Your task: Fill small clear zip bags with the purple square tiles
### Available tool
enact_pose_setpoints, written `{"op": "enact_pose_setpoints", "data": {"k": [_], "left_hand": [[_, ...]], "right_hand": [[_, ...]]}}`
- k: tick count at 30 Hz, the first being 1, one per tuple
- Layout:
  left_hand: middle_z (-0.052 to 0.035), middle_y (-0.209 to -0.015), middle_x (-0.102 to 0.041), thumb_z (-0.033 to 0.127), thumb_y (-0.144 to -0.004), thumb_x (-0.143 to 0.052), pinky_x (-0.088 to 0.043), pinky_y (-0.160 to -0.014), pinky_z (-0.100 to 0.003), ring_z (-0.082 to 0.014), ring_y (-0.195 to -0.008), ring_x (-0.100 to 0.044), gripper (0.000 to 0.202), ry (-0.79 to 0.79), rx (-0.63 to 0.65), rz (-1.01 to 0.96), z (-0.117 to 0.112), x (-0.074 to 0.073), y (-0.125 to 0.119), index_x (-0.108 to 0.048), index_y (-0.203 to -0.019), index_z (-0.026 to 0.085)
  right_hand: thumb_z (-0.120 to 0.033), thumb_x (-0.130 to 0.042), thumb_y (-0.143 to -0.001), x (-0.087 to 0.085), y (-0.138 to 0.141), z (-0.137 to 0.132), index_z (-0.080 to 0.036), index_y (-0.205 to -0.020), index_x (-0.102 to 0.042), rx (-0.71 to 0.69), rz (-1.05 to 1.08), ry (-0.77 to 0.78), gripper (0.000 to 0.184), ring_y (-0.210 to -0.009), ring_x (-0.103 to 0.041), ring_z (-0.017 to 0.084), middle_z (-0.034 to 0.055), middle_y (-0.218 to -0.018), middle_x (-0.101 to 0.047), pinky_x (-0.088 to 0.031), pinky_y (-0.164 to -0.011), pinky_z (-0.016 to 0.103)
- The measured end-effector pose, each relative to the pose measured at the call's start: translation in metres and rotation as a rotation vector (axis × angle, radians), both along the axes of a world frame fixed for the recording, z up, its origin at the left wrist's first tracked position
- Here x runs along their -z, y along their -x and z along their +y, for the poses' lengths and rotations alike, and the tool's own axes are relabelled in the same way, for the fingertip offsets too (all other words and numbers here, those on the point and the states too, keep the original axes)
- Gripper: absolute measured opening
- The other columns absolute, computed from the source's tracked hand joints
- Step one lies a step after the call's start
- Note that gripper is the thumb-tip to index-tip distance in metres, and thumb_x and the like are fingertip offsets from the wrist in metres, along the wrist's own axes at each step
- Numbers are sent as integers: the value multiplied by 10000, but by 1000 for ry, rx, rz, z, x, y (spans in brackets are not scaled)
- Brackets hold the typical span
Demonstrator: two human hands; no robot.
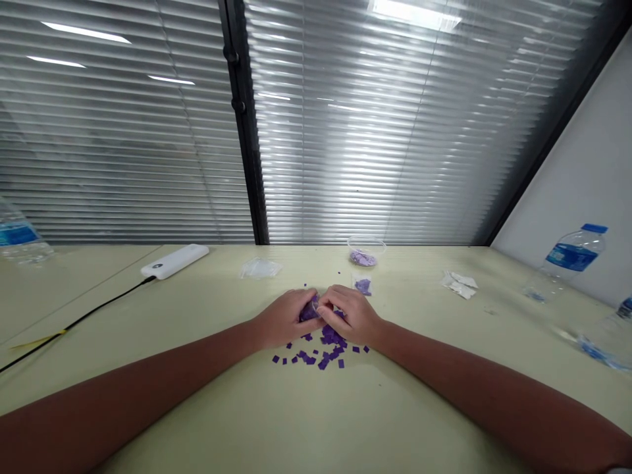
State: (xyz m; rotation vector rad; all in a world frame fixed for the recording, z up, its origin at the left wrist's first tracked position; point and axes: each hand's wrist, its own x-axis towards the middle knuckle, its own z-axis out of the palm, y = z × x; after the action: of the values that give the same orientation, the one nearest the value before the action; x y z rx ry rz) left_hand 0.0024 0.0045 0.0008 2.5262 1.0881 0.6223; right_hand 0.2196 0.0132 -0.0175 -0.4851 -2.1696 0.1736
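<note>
Left hand, right hand clasping purple bundle (mostly hidden), loose purple squares below.

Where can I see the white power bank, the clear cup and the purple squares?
White power bank [175, 261]: head view, on its top face.
Clear cup [366, 242]: head view, on its back wall.
Purple squares [330, 337]: head view, on the middle of the pile.

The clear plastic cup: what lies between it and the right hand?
Head view: a small clear packet of purple pieces lies between the cup and right hand.
</note>
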Motion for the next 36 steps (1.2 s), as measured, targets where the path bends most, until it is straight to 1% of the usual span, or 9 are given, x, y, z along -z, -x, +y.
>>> {"op": "enact_pose_setpoints", "data": {"k": [5,9,11,13,18,23,29,36], "left_hand": [[-21,-936,-679,532,-997,-597,-398,-662,-306,-224,-809,-599,309,42,-88,-14,3,3,1,-570,-1008,224],[-13,-938,-688,519,-996,-598,-405,-673,-310,-224,-806,-608,285,34,-134,-24,1,2,-1,-566,-1016,236],[-15,-943,-693,518,-996,-597,-414,-698,-322,-229,-815,-613,282,9,-126,-19,0,2,-2,-567,-1017,238],[-20,-948,-693,510,-983,-617,-417,-723,-335,-238,-829,-616,280,-29,-101,-5,-1,1,-2,-566,-1003,236],[-15,-924,-673,412,-945,-657,-412,-749,-340,-238,-831,-616,210,-82,-56,22,0,2,-1,-556,-961,228],[-17,-924,-673,376,-935,-655,-414,-752,-334,-239,-838,-618,178,-86,-48,31,0,1,-1,-560,-954,226],[-32,-948,-683,395,-935,-662,-418,-750,-338,-251,-852,-622,198,-79,-55,54,1,2,0,-565,-967,226],[-36,-923,-680,454,-954,-648,-409,-727,-334,-246,-827,-615,246,-66,-42,71,1,4,0,-569,-967,221]], "right_hand": [[-251,-529,-1061,-2,1,0,-215,-980,-664,-13,-7,38,162,-744,-615,178,33,-831,-692,-471,-677,305],[-201,-534,-1009,0,-1,1,-218,-939,-618,45,15,68,111,-699,-576,167,15,-801,-647,-430,-648,292],[-164,-540,-962,1,-1,3,-219,-904,-586,58,8,108,92,-653,-536,150,-5,-771,-612,-398,-617,275],[-138,-550,-921,3,-2,4,-219,-869,-562,34,-32,155,97,-609,-500,131,-29,-729,-581,-373,-595,256],[-114,-574,-867,3,-3,4,-217,-830,-550,10,-118,243,112,-572,-476,105,-64,-670,-544,-349,-588,227],[-128,-580,-883,0,-2,3,-215,-818,-553,19,-116,256,112,-548,-465,95,-72,-644,-537,-340,-575,215],[-162,-570,-911,-1,-1,1,-217,-809,-558,33,-142,265,117,-550,-480,102,-63,-644,-552,-346,-574,220],[-188,-552,-934,1,-1,3,-212,-775,-539,17,-127,227,161,-545,-488,101,-55,-638,-557,-346,-566,221]]}}
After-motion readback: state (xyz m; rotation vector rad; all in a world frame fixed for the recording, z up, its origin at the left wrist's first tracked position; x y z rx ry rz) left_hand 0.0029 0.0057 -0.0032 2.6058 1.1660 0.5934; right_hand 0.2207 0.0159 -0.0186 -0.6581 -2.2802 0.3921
